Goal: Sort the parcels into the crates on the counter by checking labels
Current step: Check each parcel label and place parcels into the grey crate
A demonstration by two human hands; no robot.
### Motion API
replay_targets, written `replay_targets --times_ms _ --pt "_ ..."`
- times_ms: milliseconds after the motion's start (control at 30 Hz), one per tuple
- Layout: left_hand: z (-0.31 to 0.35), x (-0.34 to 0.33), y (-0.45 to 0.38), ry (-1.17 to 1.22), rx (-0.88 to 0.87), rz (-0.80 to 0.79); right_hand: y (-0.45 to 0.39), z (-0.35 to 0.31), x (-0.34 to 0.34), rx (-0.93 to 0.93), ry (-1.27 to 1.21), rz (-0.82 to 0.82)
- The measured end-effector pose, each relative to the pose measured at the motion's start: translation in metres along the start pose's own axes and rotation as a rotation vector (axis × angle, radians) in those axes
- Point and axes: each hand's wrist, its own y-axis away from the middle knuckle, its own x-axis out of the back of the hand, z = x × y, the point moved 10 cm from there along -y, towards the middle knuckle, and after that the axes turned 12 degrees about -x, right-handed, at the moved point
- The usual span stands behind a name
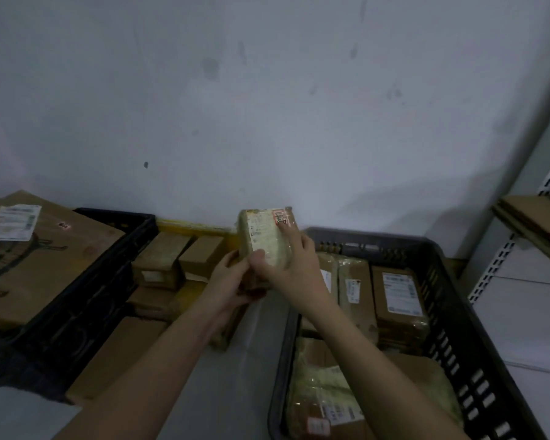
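I hold a small taped parcel (265, 231) upright in front of the wall, its white label with a red mark facing me. My left hand (227, 282) grips its lower left side. My right hand (288, 262) wraps its right side, thumb on the front, index finger on the label. To the right stands a grey slotted crate (458, 328) holding several brown labelled parcels (399, 296). A black crate (108, 268) sits at the left with a big cardboard box (35, 265) in it.
Several small brown boxes (178, 258) lie piled between the two crates, against a yellow strip at the wall. A metal shelf rack (502, 249) with flat cardboard (534, 220) stands at the right. Grey counter (245, 360) shows between the crates.
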Motion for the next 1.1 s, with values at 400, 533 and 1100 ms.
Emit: replay_targets --times_ms 400,533,1100 --pt "-0.040 -0.093 -0.010 -0.631 -0.095 -0.270 -0.008 0.096 0.082 -0.265 0.082 0.121" --pt "-0.058 -0.116 -0.012 -1.008 -0.156 -0.295 -0.021 0.139 0.112 -0.339 0.157 0.201" --pt "-0.079 -0.111 -0.023 -1.230 -0.132 -0.268 -0.096 0.243 0.189 -0.552 0.360 0.251"
